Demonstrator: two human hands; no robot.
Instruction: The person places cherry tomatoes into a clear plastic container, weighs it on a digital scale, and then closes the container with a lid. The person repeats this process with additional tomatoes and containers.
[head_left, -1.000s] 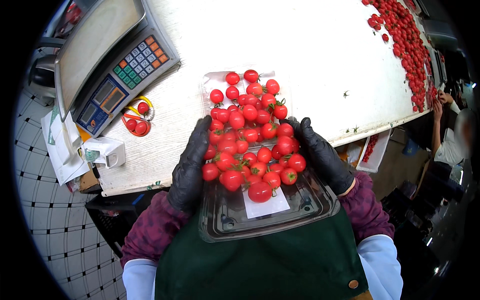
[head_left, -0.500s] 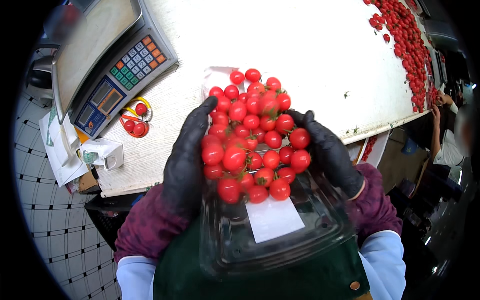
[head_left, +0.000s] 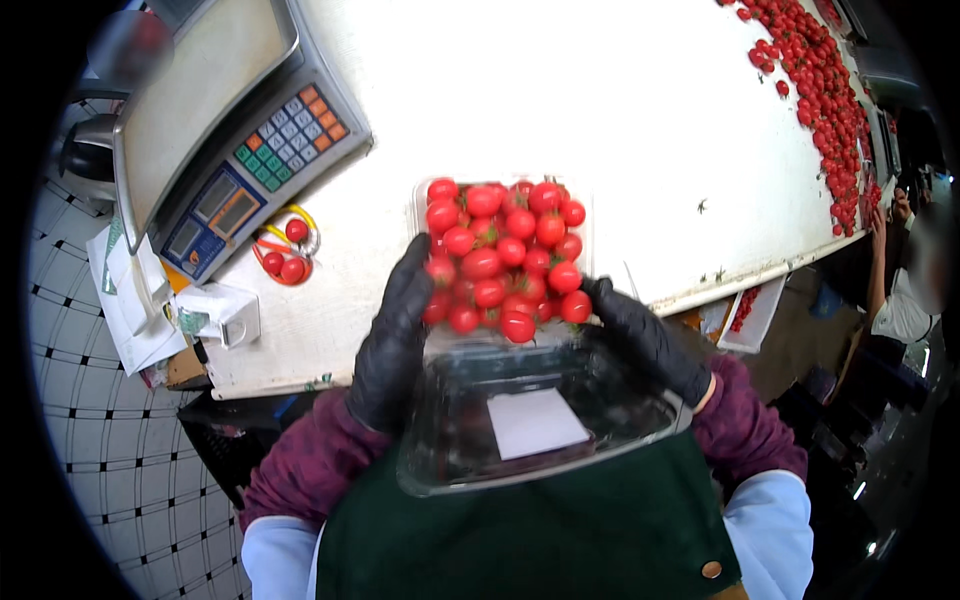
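I hold a clear plastic clamshell box (head_left: 470, 420) over the near edge of the white table (head_left: 600, 120). Its far half is filled with small red cherry tomatoes (head_left: 505, 260). The hinged lid with a white label (head_left: 535, 422) lies open toward my green apron. My left hand (head_left: 392, 335), in a black glove, grips the box's left side. My right hand (head_left: 645, 340), also in a black glove, grips its right side.
A weighing scale with a keypad (head_left: 235, 125) stands at the back left. A few loose tomatoes (head_left: 288, 255) lie among rubber bands beside it. Many tomatoes (head_left: 830, 100) are spread along the far right edge, where another person (head_left: 905, 290) works.
The tomatoes, spread across box and lid before, have slid together into the far half of the box. The lid now lies bare, and the box sits lower and farther from me.
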